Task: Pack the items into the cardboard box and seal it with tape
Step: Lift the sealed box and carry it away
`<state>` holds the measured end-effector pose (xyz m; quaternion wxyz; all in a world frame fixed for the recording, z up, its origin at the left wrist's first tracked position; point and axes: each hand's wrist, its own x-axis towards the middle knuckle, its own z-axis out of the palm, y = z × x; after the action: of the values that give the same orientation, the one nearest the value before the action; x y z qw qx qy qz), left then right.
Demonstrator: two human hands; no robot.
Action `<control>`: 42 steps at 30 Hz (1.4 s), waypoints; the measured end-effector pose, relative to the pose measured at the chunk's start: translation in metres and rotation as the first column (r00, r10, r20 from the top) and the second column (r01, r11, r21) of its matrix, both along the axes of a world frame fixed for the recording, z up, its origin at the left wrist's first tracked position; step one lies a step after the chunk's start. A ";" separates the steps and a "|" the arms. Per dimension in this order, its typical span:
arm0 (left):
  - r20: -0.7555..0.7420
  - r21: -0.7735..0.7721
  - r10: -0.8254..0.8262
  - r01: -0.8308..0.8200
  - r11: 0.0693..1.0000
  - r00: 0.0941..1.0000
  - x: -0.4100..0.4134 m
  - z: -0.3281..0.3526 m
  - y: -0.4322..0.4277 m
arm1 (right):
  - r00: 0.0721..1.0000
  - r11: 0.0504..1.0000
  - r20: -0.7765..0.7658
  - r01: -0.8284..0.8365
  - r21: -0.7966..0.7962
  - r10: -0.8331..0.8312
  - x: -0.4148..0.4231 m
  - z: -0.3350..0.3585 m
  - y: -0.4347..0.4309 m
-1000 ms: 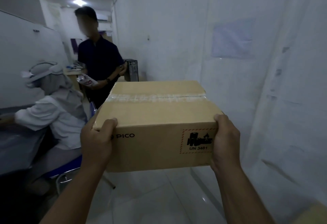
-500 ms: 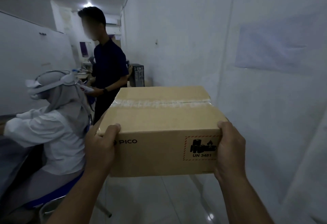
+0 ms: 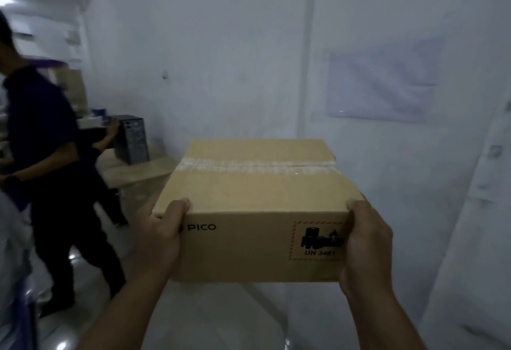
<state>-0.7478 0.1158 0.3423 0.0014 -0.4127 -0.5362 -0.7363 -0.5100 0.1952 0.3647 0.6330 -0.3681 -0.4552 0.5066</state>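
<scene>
I carry a closed cardboard box (image 3: 257, 200) in the air in front of me. Clear tape (image 3: 254, 167) runs across its top seam. Its near face reads PICO and bears a battery warning label (image 3: 318, 240). My left hand (image 3: 160, 234) grips the near left corner, thumb curled over the top edge. My right hand (image 3: 366, 241) grips the near right corner the same way. The box's contents are hidden.
A person in dark clothes (image 3: 52, 172) walks at the left, close by. A dark computer case (image 3: 131, 139) stands on a table (image 3: 138, 172) by the wall behind. White walls (image 3: 276, 59) lie ahead and at the right. The floor (image 3: 207, 316) is pale tile.
My view has swung right and moved forward, so the seated person in white has slid out at the left. The person in dark now walks past on my left. My grip on the box is unchanged.
</scene>
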 end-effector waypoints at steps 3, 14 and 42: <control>-0.021 0.005 -0.104 0.104 0.995 0.994 -0.018 0.013 0.019 | 0.993 0.993 0.001 0.118 -0.013 -0.118 -0.017 0.002 -0.003; -0.009 0.020 -0.529 0.529 0.848 0.848 -0.026 0.012 0.113 | 0.883 0.885 -0.057 0.466 -0.008 -0.465 -0.019 0.014 -0.025; 0.399 -0.081 -0.755 0.840 0.537 0.521 -0.033 -0.181 0.285 | 0.903 0.918 -0.229 0.303 -0.256 -0.363 -0.005 -0.158 0.086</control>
<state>-0.7806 0.4009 0.1612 -0.4803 -0.4858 -0.3693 -0.6300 -0.5149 0.2807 0.2071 0.7235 -0.4337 -0.2365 0.4821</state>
